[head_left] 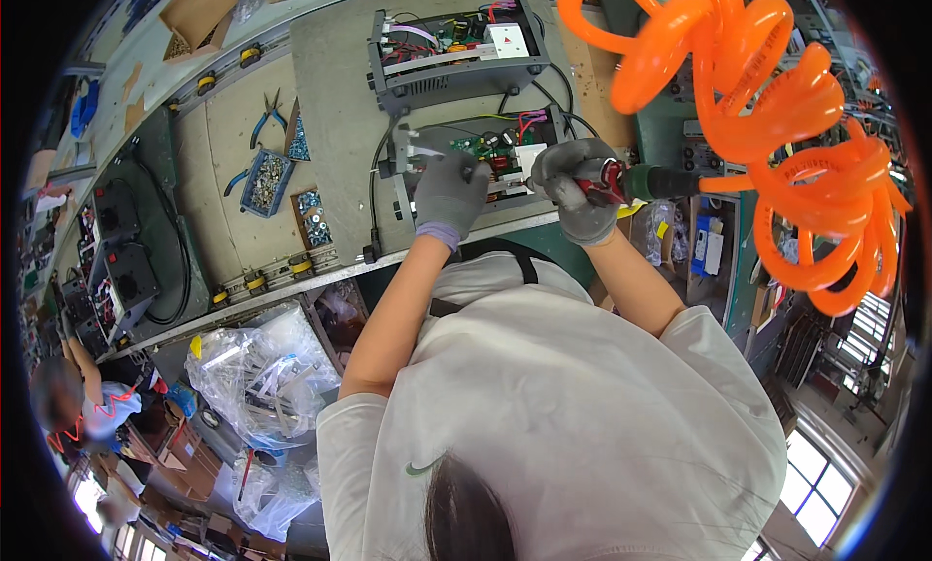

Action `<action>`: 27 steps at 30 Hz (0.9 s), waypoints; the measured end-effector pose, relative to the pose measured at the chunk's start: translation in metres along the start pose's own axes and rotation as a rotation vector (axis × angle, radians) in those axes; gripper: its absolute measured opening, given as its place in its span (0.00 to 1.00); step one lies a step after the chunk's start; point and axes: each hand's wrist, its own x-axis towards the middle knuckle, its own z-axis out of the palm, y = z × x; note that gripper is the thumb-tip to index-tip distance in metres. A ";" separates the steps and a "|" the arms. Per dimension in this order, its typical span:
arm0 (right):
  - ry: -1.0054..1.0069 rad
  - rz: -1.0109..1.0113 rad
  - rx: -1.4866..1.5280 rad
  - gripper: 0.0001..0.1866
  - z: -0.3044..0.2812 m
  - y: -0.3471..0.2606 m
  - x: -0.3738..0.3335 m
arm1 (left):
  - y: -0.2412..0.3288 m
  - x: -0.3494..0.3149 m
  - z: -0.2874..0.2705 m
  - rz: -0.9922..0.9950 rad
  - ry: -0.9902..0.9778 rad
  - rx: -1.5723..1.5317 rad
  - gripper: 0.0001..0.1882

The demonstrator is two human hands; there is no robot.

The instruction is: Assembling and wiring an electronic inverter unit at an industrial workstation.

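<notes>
My left hand [451, 194], in a grey glove, rests on the near open-topped device [512, 189]. Its fingers are curled together, and whatever they pinch is hidden. Inside that device a green circuit board [482, 144], pink wires and a white plate show. A red pneumatic screwdriver [604, 182] is gripped in my gloved right hand [580, 194], at the device's right end. The tool's dark green rear end joins an orange coiled air hose [777, 124]. Just beyond stands a second open black device [456, 58] with wires and a white plate on top.
Left of the devices lie blue-handled pliers [265, 119], a blue bin of small screws [265, 184] and small boxes of hardware [313, 219]. More black devices [129, 270] stand farther left. Bagged parts [262, 372] sit below the bench edge. Another person [97, 406] works at far left.
</notes>
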 end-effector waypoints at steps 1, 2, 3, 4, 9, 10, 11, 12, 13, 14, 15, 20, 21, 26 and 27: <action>0.031 -0.024 0.046 0.14 0.000 0.003 0.001 | -0.001 -0.002 0.001 -0.021 0.054 -0.111 0.14; 0.023 0.000 0.017 0.14 0.001 0.006 0.001 | -0.003 -0.002 0.000 -0.023 0.062 -0.114 0.14; 0.067 0.011 -0.001 0.12 0.002 0.008 0.001 | -0.004 -0.003 0.000 -0.187 -0.044 -0.475 0.13; 0.118 0.029 -0.027 0.13 0.003 0.010 0.000 | -0.005 -0.004 -0.002 -0.390 -0.149 -0.805 0.12; 0.131 0.060 -0.083 0.15 -0.001 0.013 -0.002 | -0.003 -0.016 -0.003 -0.436 -0.192 -1.162 0.16; 0.096 0.057 -0.030 0.16 -0.001 0.013 -0.002 | -0.003 -0.017 -0.004 -0.432 -0.220 -1.207 0.16; 0.047 0.059 -0.036 0.16 -0.002 0.014 -0.002 | -0.004 -0.018 -0.004 -0.422 -0.248 -1.255 0.16; 0.076 0.040 -0.013 0.15 -0.001 0.014 -0.002 | -0.006 -0.019 -0.003 -0.430 -0.251 -1.252 0.16; 0.073 -0.003 0.015 0.14 0.000 0.014 -0.003 | -0.008 -0.018 -0.001 -0.443 -0.272 -1.319 0.15; 0.107 0.020 0.007 0.14 0.002 0.013 -0.002 | -0.011 -0.017 0.001 -0.457 -0.296 -1.385 0.15; 0.137 0.007 -0.149 0.14 0.004 0.012 -0.001 | -0.015 -0.017 0.004 -0.456 -0.298 -1.386 0.15; 0.234 0.090 -0.114 0.13 0.013 -0.020 0.008 | -0.036 -0.022 0.015 -0.091 -0.292 -0.958 0.16; 0.245 0.062 0.003 0.16 0.014 -0.030 0.008 | -0.038 -0.024 0.016 0.033 -0.270 -0.923 0.17; 0.278 -0.014 0.233 0.19 0.019 -0.052 0.018 | -0.032 -0.032 0.017 -0.355 -0.402 -1.489 0.23; 0.295 -0.034 0.253 0.19 0.021 -0.052 0.018 | -0.030 -0.032 0.016 -0.375 -0.401 -1.475 0.23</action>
